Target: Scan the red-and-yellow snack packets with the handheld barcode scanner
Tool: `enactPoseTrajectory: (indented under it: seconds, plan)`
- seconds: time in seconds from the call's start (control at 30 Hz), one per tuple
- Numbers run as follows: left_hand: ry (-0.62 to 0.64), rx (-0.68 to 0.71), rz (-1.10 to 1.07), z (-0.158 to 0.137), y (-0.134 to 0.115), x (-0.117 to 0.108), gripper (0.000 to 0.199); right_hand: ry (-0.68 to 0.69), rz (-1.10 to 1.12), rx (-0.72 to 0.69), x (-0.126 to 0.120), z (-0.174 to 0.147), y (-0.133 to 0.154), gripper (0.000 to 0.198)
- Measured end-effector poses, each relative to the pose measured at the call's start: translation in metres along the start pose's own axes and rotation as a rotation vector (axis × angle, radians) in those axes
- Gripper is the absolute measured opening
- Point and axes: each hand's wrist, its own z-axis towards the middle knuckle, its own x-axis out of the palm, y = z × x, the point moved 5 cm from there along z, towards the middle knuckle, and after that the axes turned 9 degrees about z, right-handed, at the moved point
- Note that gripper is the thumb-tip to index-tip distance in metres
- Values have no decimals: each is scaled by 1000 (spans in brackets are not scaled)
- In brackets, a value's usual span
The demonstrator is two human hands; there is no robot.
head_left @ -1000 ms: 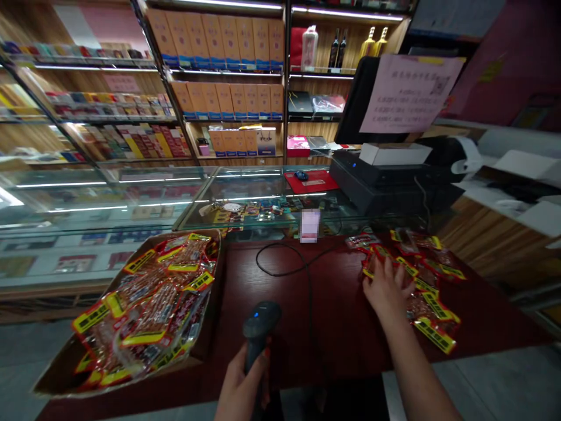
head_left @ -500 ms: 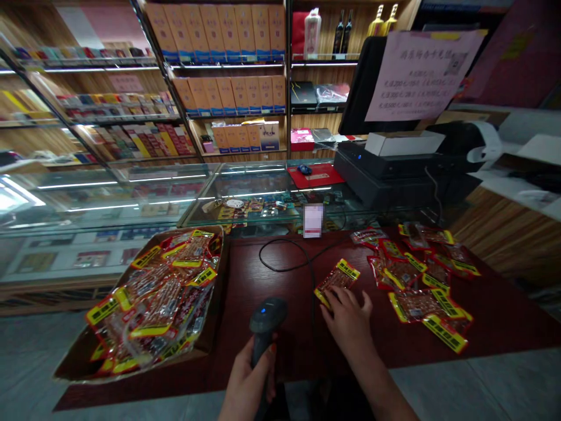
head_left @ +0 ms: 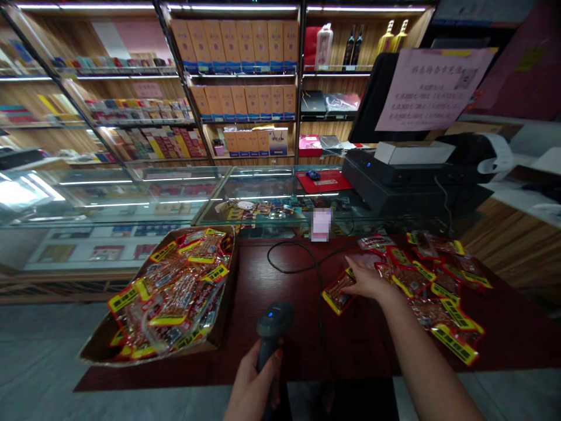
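Observation:
My left hand (head_left: 262,374) is wrapped around the handle of a dark barcode scanner (head_left: 275,321), whose small blue light is lit. A red and yellow snack packet (head_left: 337,292) lies on the dark red tabletop, right of the scanner. My right hand (head_left: 370,279) reaches over the packet's upper right end, thumb and a finger spread apart; the hand covers part of it. Beyond that hand lies a loose pile of similar packets (head_left: 409,275). More of them fill an open cardboard box (head_left: 228,304) at the left.
A black cable (head_left: 291,272) loops across the table (head_left: 307,362). Behind stands a glass display counter (head_left: 263,219) with a mouse (head_left: 312,175) on a red mat (head_left: 326,183). A monitor (head_left: 372,99) and a white box (head_left: 414,153) are at the right. Stocked shelves (head_left: 245,73) line the wall.
My right hand has shifted from the packet's near left end to its upper right end, fingers spreading. The view has swung slightly left. My left hand still holds the scanner.

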Motion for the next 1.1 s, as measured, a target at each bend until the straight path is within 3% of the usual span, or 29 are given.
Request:
enactPoseTrajectory:
  seconds: [0.1,0.23,0.4,0.53,0.63,0.87,1.1]
  plan:
    - [-11,-13,-4,0,1,-2,69,72,13,28,1,-2,0,99]
    - [5,-3,19,0,1,-3,69,95,86,97,-3,-14,-13,41]
    - [18,11,38,1,1,-2,68,13,296,143,-13,-40,-26,22]
    - [71,62,91,-5,-10,0,58,-159,514,97,-17,-54,-11,27]
    - [117,95,157,-12,-18,3,50,-231,659,62,-3,-58,11,37]
    - [114,94,221,-19,-21,4,45,-273,841,8,39,-65,60,29]
    - [106,102,212,-21,-29,4,45,-305,896,31,45,-68,68,28]
